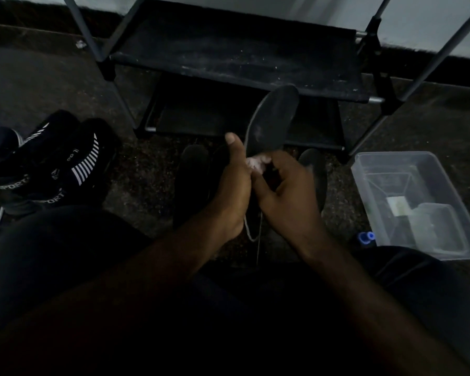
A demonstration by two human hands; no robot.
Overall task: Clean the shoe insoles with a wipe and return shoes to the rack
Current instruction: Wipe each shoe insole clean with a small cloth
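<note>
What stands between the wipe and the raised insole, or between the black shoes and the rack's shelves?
Nothing visible. The right hand holds the wipe against the insole, which the left hand grips. The black shoes sit on the floor left of the rack, with only floor between them and its open front.

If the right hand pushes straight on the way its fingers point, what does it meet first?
Probably the insole gripped by the left hand, with the wipe pinched in the right hand between them; depth is unclear.
</note>
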